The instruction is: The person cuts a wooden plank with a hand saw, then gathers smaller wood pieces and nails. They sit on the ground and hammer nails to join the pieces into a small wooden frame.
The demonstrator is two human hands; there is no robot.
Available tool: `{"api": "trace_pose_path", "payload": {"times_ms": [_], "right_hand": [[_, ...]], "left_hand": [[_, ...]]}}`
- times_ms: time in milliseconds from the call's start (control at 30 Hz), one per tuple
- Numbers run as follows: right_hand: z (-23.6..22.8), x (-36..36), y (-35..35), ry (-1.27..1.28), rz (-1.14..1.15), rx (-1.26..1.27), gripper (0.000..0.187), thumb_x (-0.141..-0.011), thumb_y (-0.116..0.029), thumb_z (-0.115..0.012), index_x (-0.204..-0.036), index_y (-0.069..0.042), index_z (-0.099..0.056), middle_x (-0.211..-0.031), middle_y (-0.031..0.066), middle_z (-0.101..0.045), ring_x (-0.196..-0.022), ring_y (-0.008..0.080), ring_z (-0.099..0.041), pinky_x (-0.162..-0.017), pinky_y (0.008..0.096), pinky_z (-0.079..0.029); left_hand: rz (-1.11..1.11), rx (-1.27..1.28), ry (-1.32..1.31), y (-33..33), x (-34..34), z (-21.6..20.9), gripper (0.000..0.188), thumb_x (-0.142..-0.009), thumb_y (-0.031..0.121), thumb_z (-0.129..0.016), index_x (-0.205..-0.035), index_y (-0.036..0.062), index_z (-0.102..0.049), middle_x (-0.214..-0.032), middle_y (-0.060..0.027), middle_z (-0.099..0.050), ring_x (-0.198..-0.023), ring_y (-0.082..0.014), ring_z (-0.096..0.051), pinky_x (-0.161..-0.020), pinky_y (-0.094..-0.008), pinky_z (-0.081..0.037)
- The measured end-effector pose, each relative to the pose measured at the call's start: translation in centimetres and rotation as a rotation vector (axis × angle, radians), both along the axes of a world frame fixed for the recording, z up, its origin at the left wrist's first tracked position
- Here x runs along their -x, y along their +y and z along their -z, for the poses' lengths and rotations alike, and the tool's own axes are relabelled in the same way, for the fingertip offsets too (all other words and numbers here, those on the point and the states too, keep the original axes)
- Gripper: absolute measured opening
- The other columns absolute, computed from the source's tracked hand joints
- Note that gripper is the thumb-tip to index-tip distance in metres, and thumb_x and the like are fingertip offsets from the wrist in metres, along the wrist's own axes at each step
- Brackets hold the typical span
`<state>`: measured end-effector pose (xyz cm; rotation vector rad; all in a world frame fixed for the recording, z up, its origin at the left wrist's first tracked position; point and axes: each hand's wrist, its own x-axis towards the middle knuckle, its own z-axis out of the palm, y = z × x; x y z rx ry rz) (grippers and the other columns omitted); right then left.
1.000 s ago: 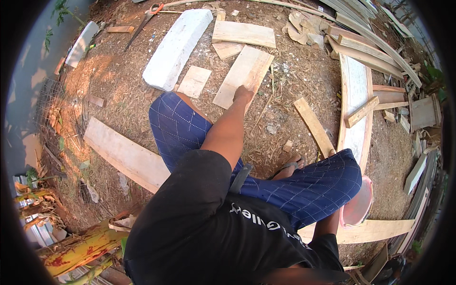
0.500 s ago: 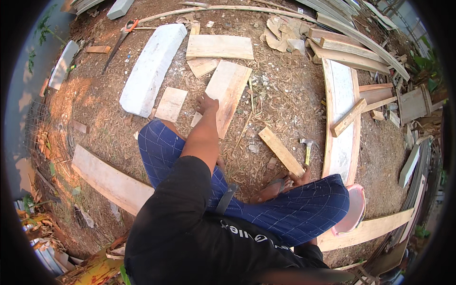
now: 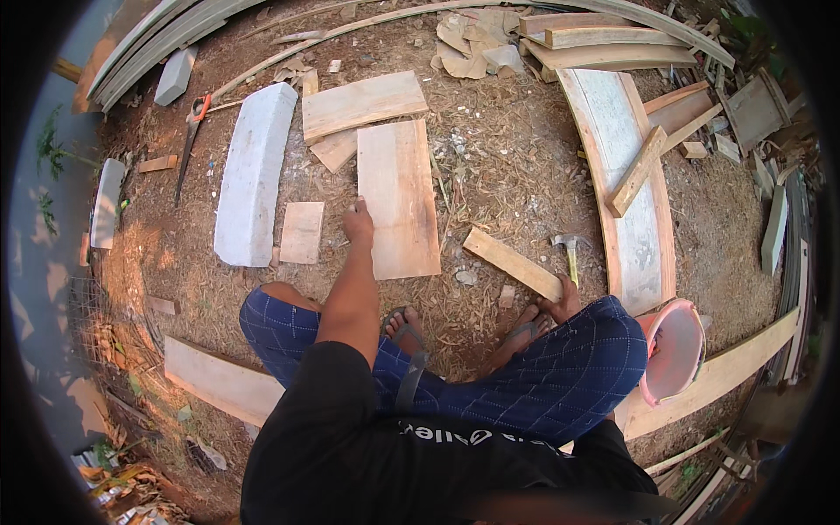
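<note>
My left hand point(image 3: 358, 222) is closed on the left edge of a wide wooden board point(image 3: 399, 197), which has a dark stain along its right side. At the board's far end lie another flat board point(image 3: 365, 103) and a smaller piece point(image 3: 336, 150) partly under it. My right hand point(image 3: 563, 303), beyond my bent right knee, is closed around the near end of a short narrow plank point(image 3: 510, 261); its fingers are partly hidden. A claw hammer point(image 3: 571, 248) lies just past that hand. A small square board point(image 3: 302, 233) rests left of my left hand.
A long white block point(image 3: 256, 175) and a handsaw point(image 3: 190, 144) with an orange handle lie to the left. On the right stand a long wood-edged panel point(image 3: 623, 184) with a wood offcut point(image 3: 636, 172) across it, and a pink bucket point(image 3: 672, 353) beside my knee. Wood shavings cover the ground.
The wide board has turned from slanted to nearly straight ahead, and my left hand has gone from its top face to its left edge. My right hand stays at the narrow plank.
</note>
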<state>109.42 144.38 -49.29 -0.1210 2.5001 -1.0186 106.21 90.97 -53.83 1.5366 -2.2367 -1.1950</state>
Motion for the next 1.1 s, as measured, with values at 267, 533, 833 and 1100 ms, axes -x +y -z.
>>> {"api": "trace_pose_path", "payload": {"times_ms": [267,533,833,1100], "right_hand": [[2.3,7.1,-4.2,0.143,-0.033,0.241,0.089,-0.071,-0.017,-0.088,-0.145,-0.007,-0.041,-0.135,0.0258,-0.050,-0.129,0.0416,-0.048,-0.109,0.0465,-0.040],[5.6,7.4,-2.6,0.259,0.194,-0.070,0.061,-0.087,-0.020,-0.073,-0.140,-0.005,-0.048,-0.125,0.0259,-0.058,-0.117,0.0435,-0.057,-0.098,0.0496,-0.048],[9.7,6.6,-6.2,-0.061,0.375,0.384,0.061,-0.097,-0.022,-0.062,-0.149,0.000,-0.038,-0.120,0.0191,-0.065,-0.098,0.0251,-0.066,-0.080,0.0376,-0.055],[1.3,2.5,-9.9,-0.135,0.274,0.925,0.067,-0.099,-0.035,-0.065,-0.150,-0.001,-0.037,-0.136,0.0163,-0.058,-0.114,0.0257,-0.061,-0.097,0.0405,-0.050]], "left_hand": [[-0.028,-0.110,0.352,1.0,1.4,-11.0,0.056,-0.101,0.046,-0.055,-0.112,-0.0081,-0.069,-0.101,-0.0133,-0.072,-0.090,-0.0227,-0.064,-0.085,-0.0372,-0.050],[-0.095,-0.240,0.389,1.2,0.1,-7.0,0.058,-0.102,0.046,-0.056,-0.122,-0.0074,-0.064,-0.116,-0.0130,-0.069,-0.100,-0.0242,-0.063,-0.092,-0.0399,-0.049],[-0.131,-0.413,0.450,5.2,0.0,-3.6,0.051,-0.104,0.044,-0.054,-0.117,-0.0040,-0.063,-0.109,-0.0121,-0.069,-0.098,-0.0233,-0.065,-0.091,-0.0391,-0.052],[0.477,-0.245,0.166,18.6,-1.1,0.7,0.042,-0.100,0.042,-0.060,-0.108,0.0024,-0.070,-0.093,-0.0114,-0.071,-0.092,-0.0243,-0.066,-0.084,-0.0375,-0.050]]}}
